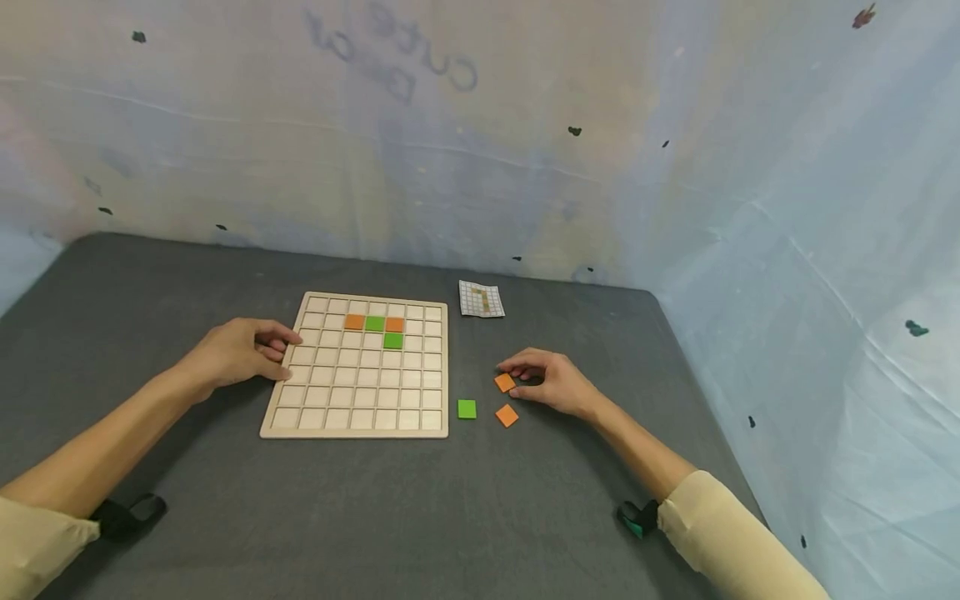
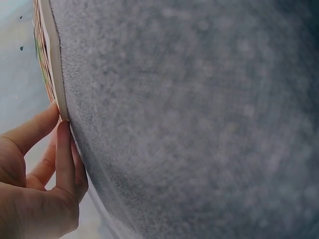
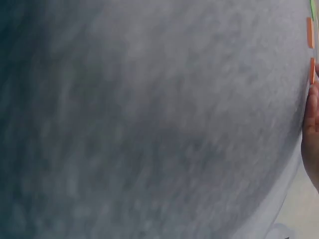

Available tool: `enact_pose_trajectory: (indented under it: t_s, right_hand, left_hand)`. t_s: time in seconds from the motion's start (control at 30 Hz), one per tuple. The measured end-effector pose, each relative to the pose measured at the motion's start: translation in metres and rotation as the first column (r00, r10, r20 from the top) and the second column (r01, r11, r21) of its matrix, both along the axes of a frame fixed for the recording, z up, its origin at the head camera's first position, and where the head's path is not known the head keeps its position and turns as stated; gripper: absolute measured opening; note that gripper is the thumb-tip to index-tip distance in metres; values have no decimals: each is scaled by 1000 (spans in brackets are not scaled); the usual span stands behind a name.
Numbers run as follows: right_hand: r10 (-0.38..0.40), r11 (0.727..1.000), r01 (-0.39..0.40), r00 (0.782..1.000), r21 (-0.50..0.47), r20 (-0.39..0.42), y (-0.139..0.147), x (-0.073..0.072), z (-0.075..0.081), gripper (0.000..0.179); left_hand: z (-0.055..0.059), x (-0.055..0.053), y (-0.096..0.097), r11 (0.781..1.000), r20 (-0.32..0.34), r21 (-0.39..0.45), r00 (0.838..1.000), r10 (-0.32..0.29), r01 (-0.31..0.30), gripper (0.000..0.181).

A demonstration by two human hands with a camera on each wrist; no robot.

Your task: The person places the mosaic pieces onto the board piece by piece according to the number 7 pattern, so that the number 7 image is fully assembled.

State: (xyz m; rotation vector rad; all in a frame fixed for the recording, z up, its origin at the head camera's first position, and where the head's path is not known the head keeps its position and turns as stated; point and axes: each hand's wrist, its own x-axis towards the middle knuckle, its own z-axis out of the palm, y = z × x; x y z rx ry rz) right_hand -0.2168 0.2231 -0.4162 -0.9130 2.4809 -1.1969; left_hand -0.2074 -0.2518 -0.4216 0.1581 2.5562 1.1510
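Observation:
A wooden grid board lies on the dark table, with two orange tiles and two green ones set in its upper squares. My left hand touches the board's left edge with its fingertips and thumb; the left wrist view shows the fingers fairly straight against the rim. To the right of the board, my right hand pinches an orange tile between thumb and fingers, low over the table. Another orange tile and a green tile lie nearer to me. Only part of the right hand shows in its wrist view.
Beyond the board's upper right corner lies a small paper card printed with a grid and a coloured pattern. The grey table ends at a hanging pale sheet behind and to the right.

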Motion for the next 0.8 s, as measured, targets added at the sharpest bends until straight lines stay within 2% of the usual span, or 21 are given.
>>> enact_pose_trajectory:
  t_s: [0.07, 0.13, 0.33, 0.43, 0.53, 0.63, 0.8]
  right_hand:
    - [35, 999, -35, 999, 5, -27, 0, 2, 2, 42]
    - [48, 999, -49, 997, -3, -54, 2, 1, -2, 43]
    - [8, 1000, -10, 995, -15, -99, 12, -12, -31, 39]
    - [-11, 1000, 9, 994, -17, -105, 14, -15, -36, 36]
    - [-22, 1000, 20, 992, -15, -128, 11, -15, -35, 34]
    - [-33, 999, 31, 988, -20, -150, 5, -10, -26, 31]
    - [-53, 999, 52, 989, -7, -138, -4, -2, -13, 28]
  left_hand:
    - [0, 0, 0, 1000, 1, -3, 1000, 0, 0, 55]
    - [0, 1, 0, 1000, -1, 0, 1000, -7, 7, 57]
    - [-2, 1, -3, 1000, 1, 8, 1000, -27, 27, 61]
    - [-2, 1, -5, 999, -2, 3, 999, -32, 32, 60]
    - [-1, 1, -6, 999, -9, 8, 999, -40, 40, 61]
    - [0, 1, -6, 999, -6, 12, 999, -43, 43, 62]
    - [-2, -1, -6, 999, 5, 5, 999, -40, 40, 63]
